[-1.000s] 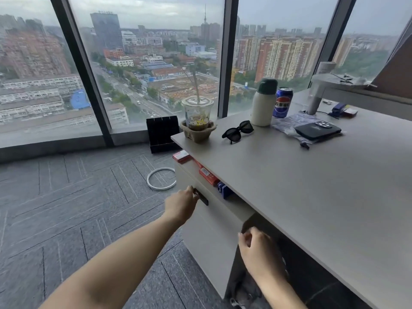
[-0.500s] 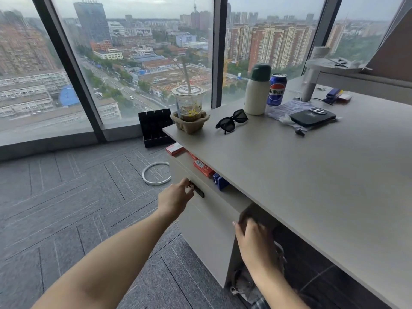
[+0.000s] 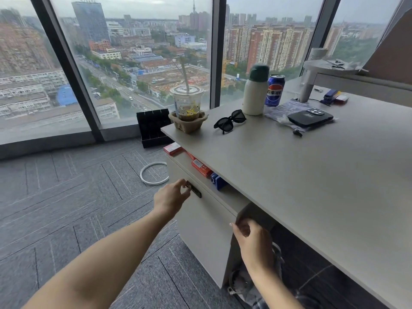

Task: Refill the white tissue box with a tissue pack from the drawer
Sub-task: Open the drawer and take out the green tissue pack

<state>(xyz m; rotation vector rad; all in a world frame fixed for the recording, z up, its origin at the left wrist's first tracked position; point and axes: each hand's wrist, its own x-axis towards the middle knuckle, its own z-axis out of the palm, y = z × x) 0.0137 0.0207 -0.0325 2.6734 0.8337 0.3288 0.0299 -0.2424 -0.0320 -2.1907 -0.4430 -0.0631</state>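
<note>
A tall beige drawer front (image 3: 200, 230) sits under the left end of the desk (image 3: 289, 186), with a small dark handle (image 3: 194, 189) near its top. My left hand (image 3: 170, 198) reaches in from the lower left and its fingertips pinch the handle's left end. My right hand (image 3: 250, 238) is curled at the panel's right edge, thumb on the front face. I cannot tell whether the drawer is pulled out at all. No white tissue box or tissue pack is visible.
The open shelf above the drawer holds red boxes (image 3: 200, 167) and a blue item (image 3: 219, 183). The desk carries a cup in a paper holder (image 3: 187, 105), sunglasses (image 3: 229, 122), a white bottle (image 3: 255, 92), a can (image 3: 275, 90) and a black case (image 3: 310, 118). A white ring (image 3: 153, 176) and a black box (image 3: 153, 128) lie on the carpet.
Both hands stay at the drawer front. My left fingers have settled onto the end of the handle. The view has shifted slightly.
</note>
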